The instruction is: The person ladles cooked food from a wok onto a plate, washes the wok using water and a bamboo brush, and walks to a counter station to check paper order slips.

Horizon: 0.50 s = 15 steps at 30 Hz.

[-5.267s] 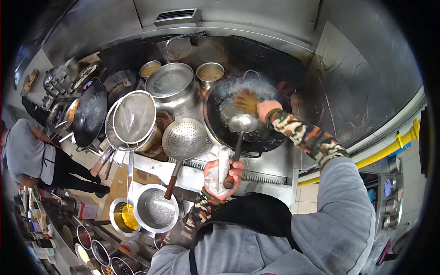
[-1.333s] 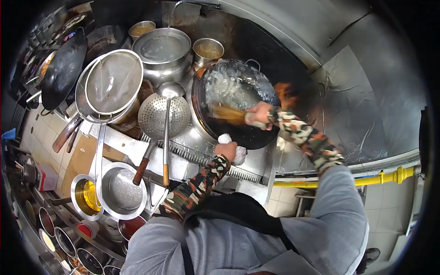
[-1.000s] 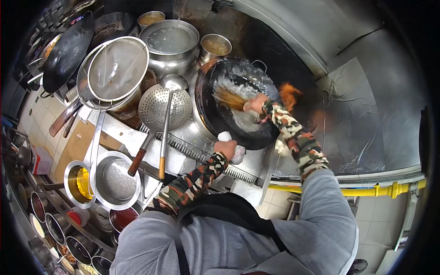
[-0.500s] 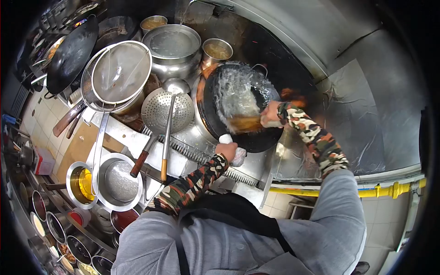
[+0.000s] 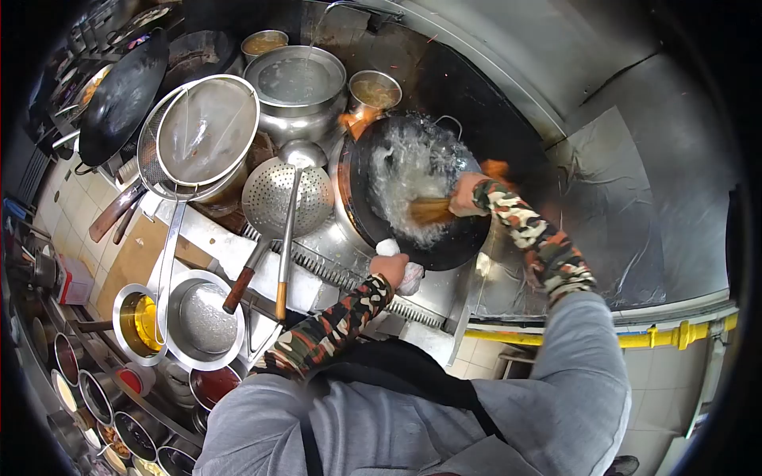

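Observation:
A black wok (image 5: 459,252) sits over the burner, water swirling and splashing inside it. Within the wok, my right hand (image 5: 467,196) is closed around a bamboo wok brush (image 5: 431,210), whose bristles are in the churning water. At the wok's near rim, my left hand (image 5: 389,268) grips a white cloth (image 5: 410,278); the cloth bunches out on both sides of the fist. It presses against the rim, and whatever part of the wok lies under the cloth is hidden. Orange flames (image 5: 359,120) show at the wok's left and right edges.
Left of the wok, a perforated skimmer (image 5: 274,202) and a ladle (image 5: 302,153) rest across a pot. A large water pot (image 5: 295,79) and a small pot of broth (image 5: 375,91) stand behind. A round mesh strainer (image 5: 208,131) and steel bowls (image 5: 205,321) lie further left.
My right hand has shifted slightly up and left with the brush. The water has broken into more scattered splashes. My left hand stays at the rim, slightly lower.

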Each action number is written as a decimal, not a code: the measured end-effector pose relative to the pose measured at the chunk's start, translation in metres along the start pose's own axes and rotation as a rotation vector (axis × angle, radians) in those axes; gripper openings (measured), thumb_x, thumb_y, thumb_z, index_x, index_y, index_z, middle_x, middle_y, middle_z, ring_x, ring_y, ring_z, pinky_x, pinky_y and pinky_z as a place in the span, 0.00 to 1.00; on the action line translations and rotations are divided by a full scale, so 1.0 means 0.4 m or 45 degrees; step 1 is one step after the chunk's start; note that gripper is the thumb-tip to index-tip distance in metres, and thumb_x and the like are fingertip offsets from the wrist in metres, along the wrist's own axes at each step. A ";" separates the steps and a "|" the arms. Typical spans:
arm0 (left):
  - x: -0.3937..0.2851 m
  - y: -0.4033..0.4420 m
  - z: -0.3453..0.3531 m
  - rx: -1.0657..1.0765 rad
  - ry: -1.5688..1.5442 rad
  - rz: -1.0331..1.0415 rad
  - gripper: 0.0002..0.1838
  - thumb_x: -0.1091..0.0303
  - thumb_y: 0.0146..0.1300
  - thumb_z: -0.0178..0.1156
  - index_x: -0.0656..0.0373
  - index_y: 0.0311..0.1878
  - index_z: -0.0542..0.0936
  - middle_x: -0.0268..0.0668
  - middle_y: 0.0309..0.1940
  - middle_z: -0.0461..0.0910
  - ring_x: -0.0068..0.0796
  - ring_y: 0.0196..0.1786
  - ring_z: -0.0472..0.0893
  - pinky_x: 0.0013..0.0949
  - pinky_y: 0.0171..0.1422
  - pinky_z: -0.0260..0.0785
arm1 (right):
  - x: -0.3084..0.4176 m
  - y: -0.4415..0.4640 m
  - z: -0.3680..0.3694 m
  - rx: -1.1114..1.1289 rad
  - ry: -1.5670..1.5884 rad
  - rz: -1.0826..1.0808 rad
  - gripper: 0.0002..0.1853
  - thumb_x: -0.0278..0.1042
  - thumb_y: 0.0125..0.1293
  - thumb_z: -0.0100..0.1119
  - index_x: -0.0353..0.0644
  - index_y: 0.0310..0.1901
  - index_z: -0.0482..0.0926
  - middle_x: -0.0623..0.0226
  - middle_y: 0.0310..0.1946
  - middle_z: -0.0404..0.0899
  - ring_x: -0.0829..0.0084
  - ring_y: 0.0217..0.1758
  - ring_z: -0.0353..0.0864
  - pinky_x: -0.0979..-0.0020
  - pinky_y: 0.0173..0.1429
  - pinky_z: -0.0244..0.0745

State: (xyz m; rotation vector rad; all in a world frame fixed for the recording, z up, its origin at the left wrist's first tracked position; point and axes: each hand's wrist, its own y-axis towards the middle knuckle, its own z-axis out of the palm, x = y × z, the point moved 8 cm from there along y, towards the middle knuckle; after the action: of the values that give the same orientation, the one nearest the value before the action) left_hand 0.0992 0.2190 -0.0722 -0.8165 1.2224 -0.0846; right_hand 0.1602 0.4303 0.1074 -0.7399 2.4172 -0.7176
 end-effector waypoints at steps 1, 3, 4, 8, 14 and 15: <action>0.020 0.018 0.013 0.034 -0.100 0.012 0.20 0.61 0.51 0.59 0.76 0.29 0.78 0.50 0.25 0.80 0.41 0.28 0.81 0.40 0.35 0.69 | 0.009 0.000 -0.010 0.002 0.283 0.098 0.23 0.46 0.44 0.69 0.48 0.43 0.85 0.59 0.36 0.84 0.67 0.37 0.83 0.68 0.40 0.78; 0.037 0.030 0.024 0.117 -0.064 -0.025 0.22 0.56 0.48 0.60 0.71 0.31 0.79 0.58 0.30 0.80 0.57 0.37 0.79 0.45 0.44 0.68 | -0.011 0.027 0.031 -0.137 0.911 0.259 0.24 0.44 0.48 0.68 0.45 0.48 0.81 0.61 0.27 0.81 0.66 0.17 0.78 0.66 0.18 0.75; 0.035 0.036 0.025 0.116 -0.064 -0.014 0.22 0.56 0.48 0.60 0.71 0.31 0.79 0.58 0.30 0.80 0.57 0.37 0.79 0.45 0.44 0.68 | -0.018 0.061 0.062 -0.146 0.850 0.184 0.26 0.43 0.48 0.68 0.46 0.51 0.81 0.61 0.27 0.81 0.67 0.17 0.78 0.66 0.18 0.75; 0.076 0.067 0.036 0.171 0.009 0.094 0.18 0.55 0.52 0.57 0.62 0.33 0.81 0.59 0.32 0.79 0.59 0.39 0.78 0.48 0.44 0.69 | 0.005 -0.010 0.051 -0.104 0.632 -0.096 0.26 0.43 0.50 0.68 0.47 0.53 0.81 0.61 0.27 0.82 0.69 0.16 0.78 0.68 0.18 0.75; 0.015 0.020 0.009 0.072 0.101 0.065 0.17 0.56 0.57 0.51 0.62 0.30 0.78 0.58 0.31 0.78 0.61 0.39 0.77 0.50 0.45 0.68 | 0.097 0.079 0.019 -0.160 1.588 0.193 0.15 0.44 0.55 0.64 0.43 0.39 0.80 0.66 0.21 0.79 0.68 0.15 0.77 0.66 0.16 0.71; 0.029 0.029 0.010 0.075 0.104 0.062 0.17 0.56 0.57 0.51 0.62 0.30 0.78 0.58 0.31 0.78 0.61 0.39 0.77 0.50 0.45 0.68 | 0.107 0.078 0.019 -0.269 1.605 0.108 0.18 0.44 0.56 0.64 0.45 0.46 0.81 0.65 0.24 0.80 0.68 0.17 0.77 0.65 0.18 0.74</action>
State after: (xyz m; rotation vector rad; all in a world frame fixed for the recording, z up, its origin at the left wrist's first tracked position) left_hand 0.1029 0.2239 -0.0878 -0.7378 1.3104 -0.1145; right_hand 0.1226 0.4235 0.0696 -0.2152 3.6549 -1.1134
